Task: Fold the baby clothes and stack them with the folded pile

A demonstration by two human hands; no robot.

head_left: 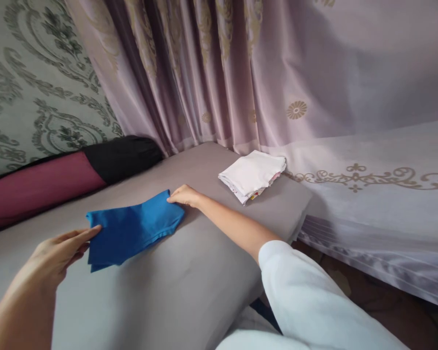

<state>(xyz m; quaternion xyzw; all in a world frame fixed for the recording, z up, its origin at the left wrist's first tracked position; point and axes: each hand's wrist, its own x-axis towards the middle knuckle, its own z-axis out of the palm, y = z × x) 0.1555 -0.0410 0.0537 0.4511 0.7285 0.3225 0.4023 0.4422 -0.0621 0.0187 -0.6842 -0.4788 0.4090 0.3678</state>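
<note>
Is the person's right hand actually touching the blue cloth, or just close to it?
Touching. The head view shows the fingertips of the right hand on the top corner of the blue cloth, with no gap between them.

The left hand [60, 253] and right hand [182, 197] touch opposite ends of a blue cloth [131, 228] on a grey mattress [168, 287], while a folded white cloth stack [251, 175] lies just beyond, near a lilac curtain [204, 63] above.
</note>
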